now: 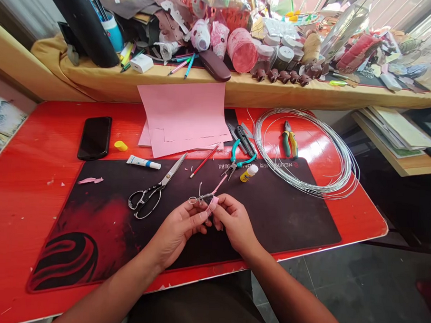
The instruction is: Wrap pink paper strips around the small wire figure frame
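My left hand [179, 225] is closed on a small coiled wire piece [201, 197] with round loops at its left end. A narrow pink paper strip [212, 205] lies against the wire, pinched by the fingers of my right hand [237, 225]; one end sticks out up and to the right. Fingertips hide part of the wire and the strip. Left of my hands lie open-bladed scissors [153, 189]. Just beyond them are a red pencil [204, 162], teal-handled pliers [233, 166] and an uncapped glue stick [249, 173].
A large wire coil [344, 162] and green-yellow pliers [289, 140] lie at the right. Pink paper sheets [185, 112], a box cutter [245, 139], a glue tube [143, 162], a yellow cap [121, 145] and a phone [94, 138] surround the dark mat [281, 207]. A crowded shelf [250, 89] runs behind.
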{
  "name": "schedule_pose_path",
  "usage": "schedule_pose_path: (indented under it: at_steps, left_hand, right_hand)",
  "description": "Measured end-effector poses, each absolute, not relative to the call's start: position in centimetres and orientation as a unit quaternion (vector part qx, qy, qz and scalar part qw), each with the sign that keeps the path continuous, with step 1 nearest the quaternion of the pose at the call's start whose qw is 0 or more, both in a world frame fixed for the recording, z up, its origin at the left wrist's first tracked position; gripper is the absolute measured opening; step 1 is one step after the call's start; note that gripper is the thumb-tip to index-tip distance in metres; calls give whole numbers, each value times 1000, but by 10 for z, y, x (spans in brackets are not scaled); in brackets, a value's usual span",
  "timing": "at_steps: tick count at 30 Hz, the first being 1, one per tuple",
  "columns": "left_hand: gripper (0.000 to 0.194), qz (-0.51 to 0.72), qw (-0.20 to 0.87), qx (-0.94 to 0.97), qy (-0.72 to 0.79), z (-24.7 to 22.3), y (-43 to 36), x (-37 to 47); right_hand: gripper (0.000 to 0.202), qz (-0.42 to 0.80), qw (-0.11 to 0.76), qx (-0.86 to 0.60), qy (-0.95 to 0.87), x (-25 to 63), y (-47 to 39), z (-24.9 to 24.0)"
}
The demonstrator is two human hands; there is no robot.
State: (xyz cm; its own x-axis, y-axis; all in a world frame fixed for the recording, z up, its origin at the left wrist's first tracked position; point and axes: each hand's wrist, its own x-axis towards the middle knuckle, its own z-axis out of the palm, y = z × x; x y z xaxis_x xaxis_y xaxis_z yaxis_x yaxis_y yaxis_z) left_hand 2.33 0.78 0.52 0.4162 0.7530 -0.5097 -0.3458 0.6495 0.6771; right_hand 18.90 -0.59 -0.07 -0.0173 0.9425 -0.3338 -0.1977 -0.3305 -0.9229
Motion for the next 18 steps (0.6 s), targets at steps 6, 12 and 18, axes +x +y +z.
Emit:
schedule_pose_path:
  at_steps: [6,12,18]
  left_hand:
    - [38,372,730,350,453,5,11,27]
    - [34,372,709,375,467,9,11,29]
    - [36,374,707,372,472,11,14,27]
  right_hand:
    - [32,623,459,-526,-353,187,-6,0]
    - [34,625,455,-527,-354,187,-8,-2]
    - [37,631,441,-524,-365,188,-8,-1]
